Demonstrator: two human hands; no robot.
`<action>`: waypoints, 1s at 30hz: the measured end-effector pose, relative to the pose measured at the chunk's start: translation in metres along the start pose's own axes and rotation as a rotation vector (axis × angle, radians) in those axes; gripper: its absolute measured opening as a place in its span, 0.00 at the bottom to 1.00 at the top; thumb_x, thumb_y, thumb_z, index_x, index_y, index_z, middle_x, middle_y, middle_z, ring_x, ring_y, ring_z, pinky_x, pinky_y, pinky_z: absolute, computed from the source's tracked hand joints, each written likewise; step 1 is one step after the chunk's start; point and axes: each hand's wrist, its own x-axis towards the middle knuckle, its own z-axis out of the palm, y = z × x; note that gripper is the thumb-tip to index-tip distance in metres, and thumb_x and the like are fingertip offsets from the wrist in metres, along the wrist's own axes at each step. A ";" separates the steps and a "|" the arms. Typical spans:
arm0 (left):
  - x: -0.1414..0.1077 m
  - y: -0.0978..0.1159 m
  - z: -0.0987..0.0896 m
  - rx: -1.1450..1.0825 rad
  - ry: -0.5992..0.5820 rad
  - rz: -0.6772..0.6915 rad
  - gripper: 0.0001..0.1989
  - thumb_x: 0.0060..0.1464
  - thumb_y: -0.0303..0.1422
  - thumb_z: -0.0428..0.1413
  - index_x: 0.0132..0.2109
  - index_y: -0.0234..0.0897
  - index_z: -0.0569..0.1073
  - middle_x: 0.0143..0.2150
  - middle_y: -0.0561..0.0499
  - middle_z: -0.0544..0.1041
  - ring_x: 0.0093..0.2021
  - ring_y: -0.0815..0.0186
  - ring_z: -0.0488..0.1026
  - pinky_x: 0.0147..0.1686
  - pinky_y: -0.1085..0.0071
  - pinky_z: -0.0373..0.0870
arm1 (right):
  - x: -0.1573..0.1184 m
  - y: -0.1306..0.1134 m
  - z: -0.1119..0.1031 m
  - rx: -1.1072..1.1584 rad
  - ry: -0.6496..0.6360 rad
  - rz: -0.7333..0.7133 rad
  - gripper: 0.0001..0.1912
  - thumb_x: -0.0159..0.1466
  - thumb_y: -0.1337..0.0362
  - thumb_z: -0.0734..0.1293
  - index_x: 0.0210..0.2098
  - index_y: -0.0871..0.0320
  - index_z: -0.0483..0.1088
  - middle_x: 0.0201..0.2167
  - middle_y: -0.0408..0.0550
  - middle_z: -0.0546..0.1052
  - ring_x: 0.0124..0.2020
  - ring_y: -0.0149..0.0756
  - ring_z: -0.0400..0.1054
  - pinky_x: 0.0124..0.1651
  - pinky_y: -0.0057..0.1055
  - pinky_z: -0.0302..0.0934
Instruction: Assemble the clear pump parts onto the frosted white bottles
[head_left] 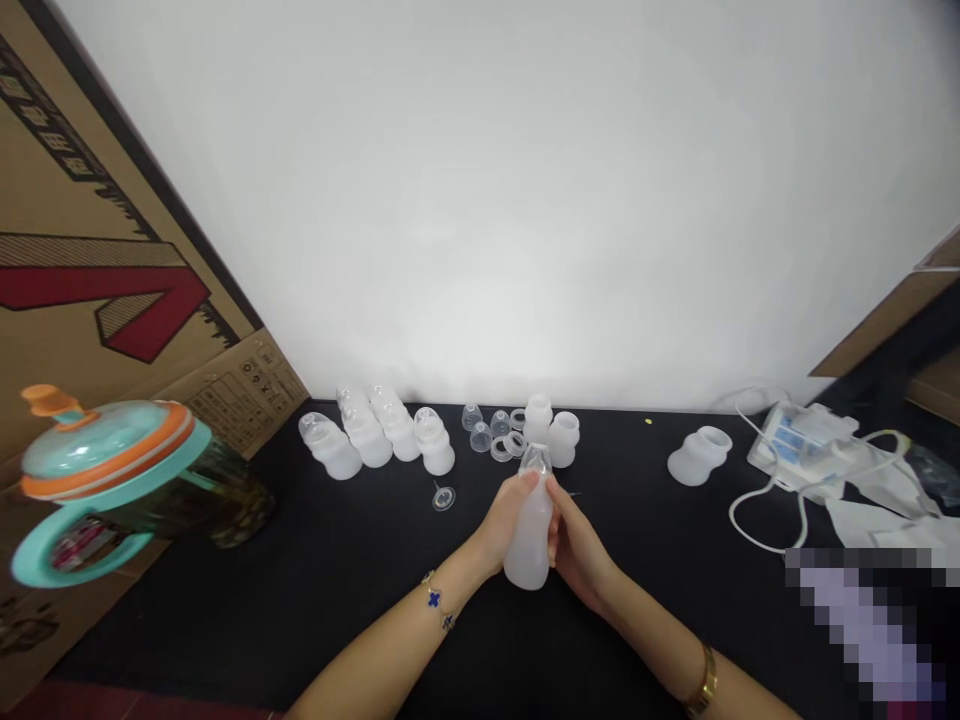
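A frosted white baby bottle (528,545) is between my two hands, tilted a little, with a transparent top piece (536,458) on its neck. My left hand (496,525) grips its left side, thumb up near the neck. From the right, my right hand (581,550) closes on the bottle, its thumb also by the neck and its other fingers partly hidden behind it. Just beyond stand open white bottles (564,440). Beside these lie transparent domed caps (481,437) and pale rings (502,447). A small transparent disc with a thin stem (444,498) rests left of my hands.
Several capped baby bottles (330,448) stand at the back left. One open bottle (697,457) lies tilted on the right, near a white device with cables (806,450). A large teal-and-orange lidded jug (112,470) and a cardboard box (90,220) occupy the left.
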 end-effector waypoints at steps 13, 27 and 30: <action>0.002 -0.004 0.002 -0.126 -0.024 0.115 0.20 0.58 0.49 0.52 0.38 0.33 0.68 0.20 0.52 0.73 0.13 0.64 0.70 0.11 0.72 0.67 | -0.002 -0.004 0.004 -0.003 0.015 -0.026 0.33 0.51 0.37 0.73 0.12 0.54 0.55 0.06 0.38 0.59 0.11 0.27 0.52 0.16 0.26 0.44; -0.001 -0.001 0.000 -0.100 -0.051 0.068 0.31 0.55 0.60 0.50 0.33 0.32 0.73 0.20 0.49 0.73 0.14 0.65 0.70 0.14 0.71 0.67 | -0.001 0.001 0.001 -0.011 0.020 -0.049 0.31 0.55 0.39 0.71 0.14 0.54 0.56 0.08 0.38 0.59 0.13 0.28 0.54 0.18 0.26 0.47; -0.001 -0.003 -0.002 -0.040 -0.050 0.058 0.29 0.57 0.56 0.51 0.29 0.31 0.73 0.18 0.47 0.73 0.15 0.65 0.70 0.15 0.72 0.66 | -0.002 0.002 0.002 0.003 0.025 -0.057 0.32 0.53 0.38 0.71 0.14 0.54 0.55 0.08 0.38 0.58 0.13 0.28 0.53 0.17 0.26 0.45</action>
